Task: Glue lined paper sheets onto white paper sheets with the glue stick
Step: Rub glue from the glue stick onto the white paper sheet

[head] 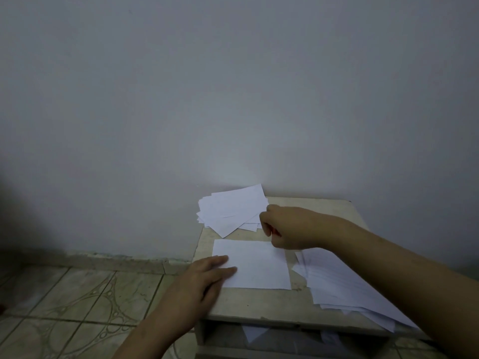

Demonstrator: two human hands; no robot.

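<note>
Fingers of the right hand curl tight around something small with a hint of red; what it is cannot be told. That fist hovers between the far pile of sheets and the single white sheet lying flat mid-bench. The left hand lies flat, fingers straight and together, pressing the sheet's near-left corner. A second stack of paper fans out at the right, partly under the right forearm and overhanging the front edge. The bench is pale and worn, set against a plain wall, with patterned floor tiles at the left.
</note>
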